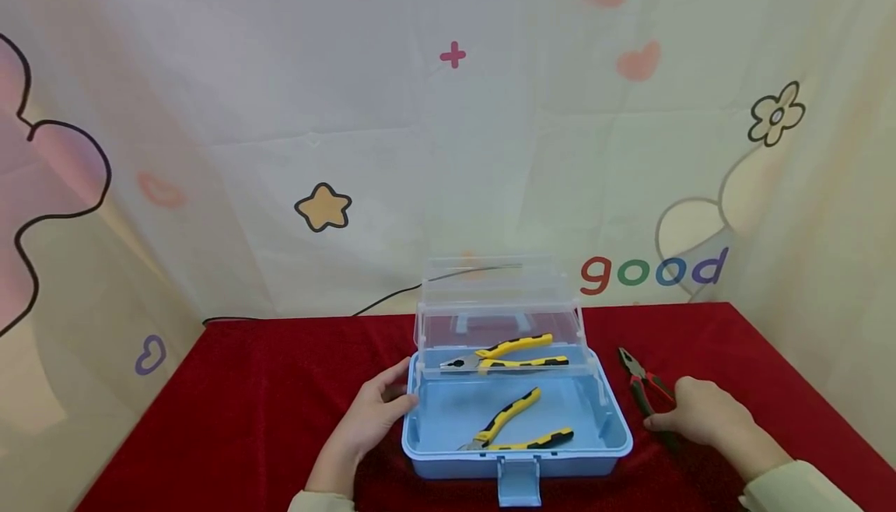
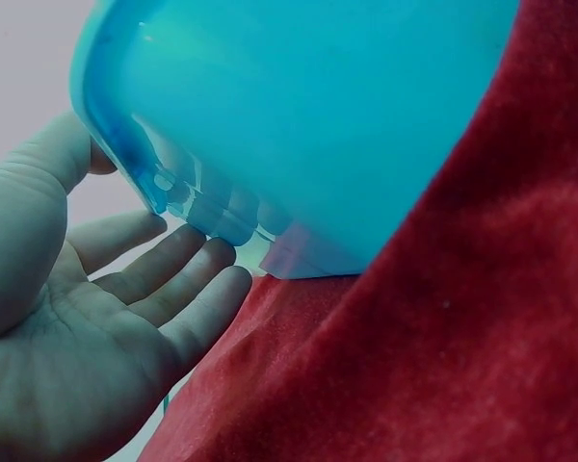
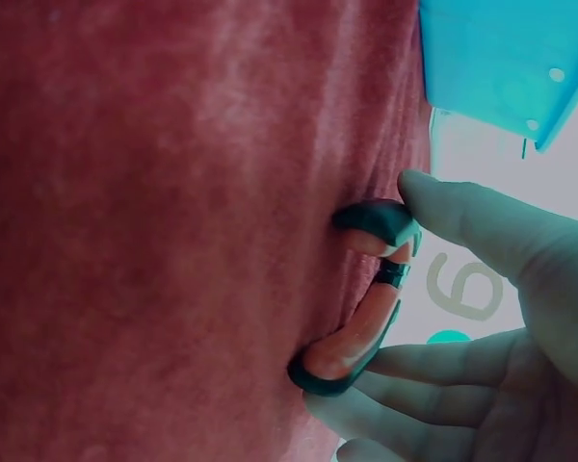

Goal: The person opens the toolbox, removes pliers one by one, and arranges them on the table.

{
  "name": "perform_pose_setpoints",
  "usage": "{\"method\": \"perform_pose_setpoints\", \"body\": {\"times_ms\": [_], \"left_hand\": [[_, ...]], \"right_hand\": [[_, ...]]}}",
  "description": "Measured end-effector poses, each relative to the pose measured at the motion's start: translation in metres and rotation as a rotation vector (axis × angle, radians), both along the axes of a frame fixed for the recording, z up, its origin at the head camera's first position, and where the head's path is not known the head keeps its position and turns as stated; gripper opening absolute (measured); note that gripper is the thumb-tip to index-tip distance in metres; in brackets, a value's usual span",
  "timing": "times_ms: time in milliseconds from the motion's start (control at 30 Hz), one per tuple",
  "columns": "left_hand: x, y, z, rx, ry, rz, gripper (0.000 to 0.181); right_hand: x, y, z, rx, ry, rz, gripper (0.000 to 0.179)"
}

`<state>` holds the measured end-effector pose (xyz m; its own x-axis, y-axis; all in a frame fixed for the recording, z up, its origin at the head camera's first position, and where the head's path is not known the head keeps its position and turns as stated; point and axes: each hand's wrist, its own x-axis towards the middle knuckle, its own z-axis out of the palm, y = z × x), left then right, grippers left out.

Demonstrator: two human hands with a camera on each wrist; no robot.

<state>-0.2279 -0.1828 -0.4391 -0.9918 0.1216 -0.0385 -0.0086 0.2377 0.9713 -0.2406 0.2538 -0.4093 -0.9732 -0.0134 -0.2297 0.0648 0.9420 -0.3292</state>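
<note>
A light blue toolbox point(image 1: 518, 465) stands on the red cloth, its clear lid point(image 1: 500, 286) raised at the back. My left hand point(image 1: 374, 411) holds its left side, thumb at the rim and fingertips against the outer wall point(image 2: 318, 125). Inside, yellow-and-black pliers point(image 1: 521, 411) lie near the front. A second yellow-and-black pair point(image 1: 518, 345) lies further back, partly seen through clear plastic. Right of the box, my right hand point(image 1: 707, 415) grips red-and-black pliers point(image 1: 637, 384) by the handles, thumb on one handle point(image 3: 376, 223) and fingers against the other. Their jaws point away from me.
Red cloth point(image 1: 245, 411) covers the table around the toolbox. The box's front latch point(image 1: 519, 483) hangs down. Behind stands a pale printed curtain point(image 1: 378, 146), and a thin black cable point(image 1: 392, 294) runs along its foot behind the lid.
</note>
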Motion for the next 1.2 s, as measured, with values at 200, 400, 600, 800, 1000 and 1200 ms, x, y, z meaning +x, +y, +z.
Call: {"method": "perform_pose_setpoints", "body": {"times_ms": [200, 400, 600, 800, 1000, 1200], "left_hand": [[-0.001, -0.001, -0.001, 0.006, 0.003, -0.01, 0.062], [-0.001, 0.0, 0.0, -0.017, -0.004, -0.007, 0.063], [0.0, 0.0, 0.001, -0.022, -0.016, -0.004, 0.064], [0.0, 0.0, 0.0, -0.012, -0.007, -0.006, 0.064], [-0.002, -0.001, -0.003, -0.007, -0.003, -0.007, 0.064], [-0.002, -0.001, -0.004, -0.007, -0.003, -0.006, 0.065]], "right_hand": [[-0.003, 0.002, 0.002, -0.003, -0.009, -0.008, 0.044], [-0.003, 0.002, 0.001, -0.022, -0.005, -0.008, 0.045], [-0.004, 0.0, 0.002, -0.029, -0.007, -0.006, 0.047], [-0.003, -0.004, 0.006, -0.035, 0.017, 0.004, 0.045], [-0.001, -0.01, 0.013, -0.049, 0.049, 0.006, 0.053], [0.0, -0.015, 0.02, -0.039, 0.126, 0.015, 0.06]]}}
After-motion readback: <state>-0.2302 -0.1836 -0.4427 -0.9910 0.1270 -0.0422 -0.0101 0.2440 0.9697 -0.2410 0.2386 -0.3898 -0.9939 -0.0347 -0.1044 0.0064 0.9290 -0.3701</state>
